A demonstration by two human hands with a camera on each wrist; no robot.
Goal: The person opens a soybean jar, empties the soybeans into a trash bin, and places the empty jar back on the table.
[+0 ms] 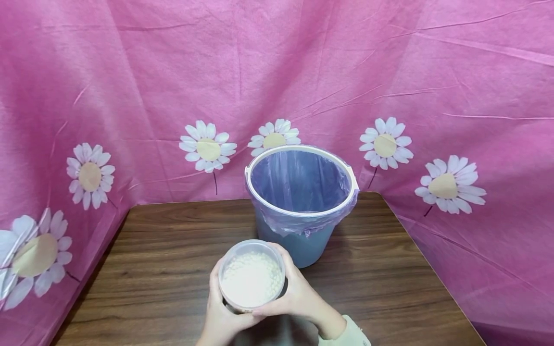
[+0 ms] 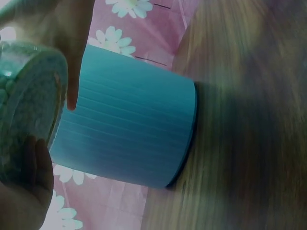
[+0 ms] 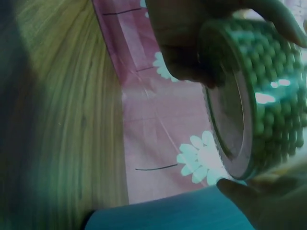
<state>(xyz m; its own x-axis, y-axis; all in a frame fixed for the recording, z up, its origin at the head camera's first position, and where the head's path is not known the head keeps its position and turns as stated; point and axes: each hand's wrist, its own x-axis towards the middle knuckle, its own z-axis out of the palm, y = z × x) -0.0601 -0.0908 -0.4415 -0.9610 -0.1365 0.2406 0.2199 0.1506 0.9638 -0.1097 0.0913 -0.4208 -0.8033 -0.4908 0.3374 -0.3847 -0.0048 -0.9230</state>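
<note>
A round clear plastic tub [image 1: 252, 278] full of small pale bead-like pieces is held up over the wooden table. My left hand [image 1: 221, 311] grips its left side, and my right hand [image 1: 298, 295] grips the right side, with both thumbs toward me. In the right wrist view the pieces [image 3: 278, 105] show through the tub's wall, and its underside faces the table without touching it. Just beyond stands a blue-grey bin [image 1: 303, 247], lined with a thin purple bag [image 1: 298, 222] folded over the outside. Whether the tub has a lid on is hard to tell.
A white ring [image 1: 298, 213] holds the bag at the bin's mouth. The dark wood-grain table [image 1: 182, 240] reaches back to a pink cloth [image 1: 164, 72] with white daisies, which hangs behind and along both sides.
</note>
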